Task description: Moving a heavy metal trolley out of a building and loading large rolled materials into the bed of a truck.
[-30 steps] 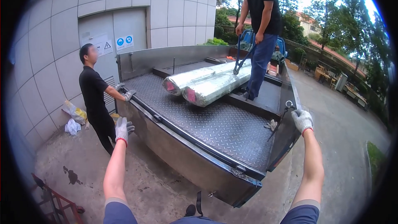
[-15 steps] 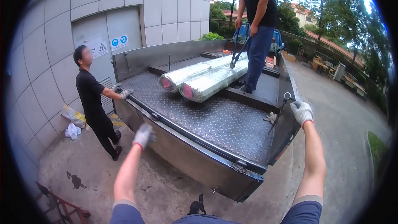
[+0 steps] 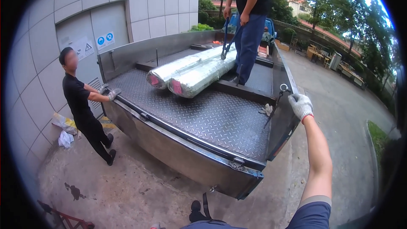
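Your right hand (image 3: 301, 105) grips the side panel (image 3: 283, 124); your left hand (image 3: 156, 226) is mostly cut off

The panel stands at the right of the truck bed (image 3: 203, 121), your fingertips hard to make out; only a sliver of your left shows, so whether it is spread or curled can't be told, and the upper edge crops the worker (image 3: 250, 34) beside the wrapped bundles (image 3: 199, 80)

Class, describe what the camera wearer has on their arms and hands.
The right hand wears a whitish knitted glove with a red cuff edge; the short sleeve above is dark blue with a grey hem band. The left hand barely shows.
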`<control>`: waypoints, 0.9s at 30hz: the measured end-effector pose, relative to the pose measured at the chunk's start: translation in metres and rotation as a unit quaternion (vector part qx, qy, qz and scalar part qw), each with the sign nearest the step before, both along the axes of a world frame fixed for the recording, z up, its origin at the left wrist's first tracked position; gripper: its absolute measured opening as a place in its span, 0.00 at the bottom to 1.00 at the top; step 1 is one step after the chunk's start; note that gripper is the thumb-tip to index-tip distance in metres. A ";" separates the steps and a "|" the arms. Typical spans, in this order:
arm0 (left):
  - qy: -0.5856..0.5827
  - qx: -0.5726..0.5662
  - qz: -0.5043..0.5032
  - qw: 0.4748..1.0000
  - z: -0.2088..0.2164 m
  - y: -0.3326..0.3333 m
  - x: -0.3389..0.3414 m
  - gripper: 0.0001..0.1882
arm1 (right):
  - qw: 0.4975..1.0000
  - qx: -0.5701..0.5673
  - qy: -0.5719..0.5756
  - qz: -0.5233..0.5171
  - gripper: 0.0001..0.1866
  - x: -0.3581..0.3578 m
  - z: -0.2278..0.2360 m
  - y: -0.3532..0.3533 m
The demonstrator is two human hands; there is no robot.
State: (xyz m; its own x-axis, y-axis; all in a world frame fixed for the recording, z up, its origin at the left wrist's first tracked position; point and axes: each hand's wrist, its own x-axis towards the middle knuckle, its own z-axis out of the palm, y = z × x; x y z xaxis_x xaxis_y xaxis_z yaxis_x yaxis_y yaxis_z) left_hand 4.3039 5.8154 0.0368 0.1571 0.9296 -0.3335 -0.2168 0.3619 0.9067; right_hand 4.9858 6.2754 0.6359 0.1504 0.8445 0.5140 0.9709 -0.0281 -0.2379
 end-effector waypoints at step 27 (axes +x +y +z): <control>-0.195 -0.364 0.238 0.879 0.007 0.105 -0.017 0.28 | 0.999 0.030 0.005 -0.018 0.18 -0.010 -0.004 -0.001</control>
